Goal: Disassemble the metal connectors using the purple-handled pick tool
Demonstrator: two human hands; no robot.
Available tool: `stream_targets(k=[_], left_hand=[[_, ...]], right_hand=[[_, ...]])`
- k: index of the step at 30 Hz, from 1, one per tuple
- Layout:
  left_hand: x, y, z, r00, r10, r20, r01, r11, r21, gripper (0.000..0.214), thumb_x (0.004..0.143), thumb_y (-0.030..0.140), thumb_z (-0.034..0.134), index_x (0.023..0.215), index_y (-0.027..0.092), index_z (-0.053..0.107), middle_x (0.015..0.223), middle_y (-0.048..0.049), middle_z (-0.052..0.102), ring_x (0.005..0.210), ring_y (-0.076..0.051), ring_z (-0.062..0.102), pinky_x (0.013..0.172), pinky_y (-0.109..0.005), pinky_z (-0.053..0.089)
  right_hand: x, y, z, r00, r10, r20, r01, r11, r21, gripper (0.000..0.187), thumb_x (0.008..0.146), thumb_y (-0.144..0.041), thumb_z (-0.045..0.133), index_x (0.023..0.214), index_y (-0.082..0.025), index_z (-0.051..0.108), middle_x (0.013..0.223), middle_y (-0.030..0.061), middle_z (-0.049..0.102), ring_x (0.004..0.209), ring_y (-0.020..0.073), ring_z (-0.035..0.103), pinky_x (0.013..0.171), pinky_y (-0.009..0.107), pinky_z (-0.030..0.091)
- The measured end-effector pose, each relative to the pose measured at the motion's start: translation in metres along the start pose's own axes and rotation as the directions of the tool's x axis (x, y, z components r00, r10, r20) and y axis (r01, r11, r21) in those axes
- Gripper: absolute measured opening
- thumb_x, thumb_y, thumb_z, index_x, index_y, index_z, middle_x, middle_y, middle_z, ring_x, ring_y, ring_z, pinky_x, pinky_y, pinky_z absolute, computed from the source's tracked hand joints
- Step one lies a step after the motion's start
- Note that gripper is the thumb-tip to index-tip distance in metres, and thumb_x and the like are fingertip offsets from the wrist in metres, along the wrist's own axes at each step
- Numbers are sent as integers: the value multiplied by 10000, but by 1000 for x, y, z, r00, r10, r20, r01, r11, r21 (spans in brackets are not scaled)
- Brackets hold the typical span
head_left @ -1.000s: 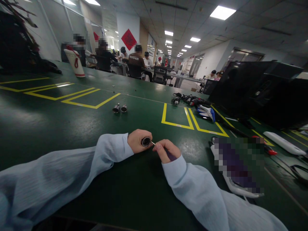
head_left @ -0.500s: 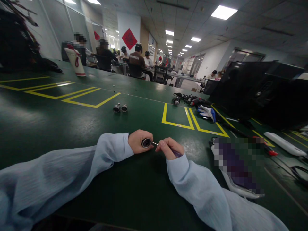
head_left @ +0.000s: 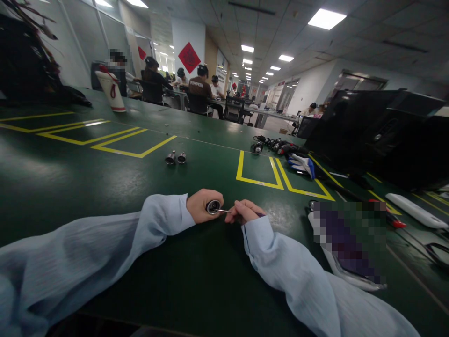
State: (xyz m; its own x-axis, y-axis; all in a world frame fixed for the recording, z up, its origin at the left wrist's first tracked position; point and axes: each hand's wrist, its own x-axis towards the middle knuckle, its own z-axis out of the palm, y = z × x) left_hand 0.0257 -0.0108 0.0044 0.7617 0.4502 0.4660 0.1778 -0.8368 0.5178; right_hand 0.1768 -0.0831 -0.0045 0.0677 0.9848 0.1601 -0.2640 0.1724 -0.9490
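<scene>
Well, the left hand (head_left: 201, 207) wraps its fingers round a metal cup (head_left: 212, 206). The right hand (head_left: 245, 211) pinches a thin rod (head_left: 223, 210) reaching its mouth.

Left hand (head_left: 200, 206) is holding fitting (head_left: 212, 207) over front middle of tabletop (head_left: 203, 271); right hand (head_left: 245, 211) is sitting just right of it, tool (head_left: 223, 210) spanning between them, tip at fitting's mouth. Two loose fittings (head_left: 170, 159) are standing side by side behind left hand, slightly left. Tape outlines (head_left: 259, 183) are lying both sides of that pair. Cup (head_left: 112, 93) is standing back left. Cable bundle (head_left: 270, 142) is lying back right, gloves (head_left: 300, 165) nearer, further right. Flat device (head_left: 328, 260) is lying right of right hand. People (head_left: 199, 86) are sitting behind tabletop.
</scene>
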Motion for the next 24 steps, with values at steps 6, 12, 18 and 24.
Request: stream_targets(k=[6, 12, 18, 24], left_hand=[[1, 3, 0, 997, -59, -58, 58, 998, -22, 165, 719, 235, 524, 605, 130, 472, 560, 21, 477, 500, -69, 433, 480, -181, 348], [0, 2, 0, 999, -15, -39, 18, 998, 68, 173, 729, 254, 516, 604, 139, 481, 564, 16, 480, 511, -77, 438, 484, -186, 344], [0, 3, -1, 998, -16, -58, 17, 1000, 11, 162, 736, 228, 511, 609, 137, 472, 562, 16, 483, 506, -74, 438, 487, -186, 351], [1, 3, -1, 996, -33, -80, 32, 999, -10, 158, 725, 215, 523, 603, 134, 462, 554, 23, 470, 495, -67, 431, 477, -177, 349]], right_hand=[[-2, 3, 1, 999, -28, -19, 30, 994, 103, 259, 683, -378, 601, 528, -175, 559, 507, 3, 634, 476, 114, 538, 506, 251, 402], [-3, 8, 2, 992, -113, -47, 106, 984, -144, 329, 693, -470, 588, 541, -179, 581, 539, 19, 638, 519, 129, 544, 558, 281, 426], [1, 7, 0, 999, 35, 34, -40, 989, 140, 278, 682, -408, 625, 547, -171, 569, 549, 12, 652, 462, 106, 530, 498, 247, 393], [1, 5, 2, 999, 32, 38, -40, 972, 234, 262, 673, -385, 642, 538, -175, 565, 539, 6, 658, 442, 100, 527, 472, 232, 391]])
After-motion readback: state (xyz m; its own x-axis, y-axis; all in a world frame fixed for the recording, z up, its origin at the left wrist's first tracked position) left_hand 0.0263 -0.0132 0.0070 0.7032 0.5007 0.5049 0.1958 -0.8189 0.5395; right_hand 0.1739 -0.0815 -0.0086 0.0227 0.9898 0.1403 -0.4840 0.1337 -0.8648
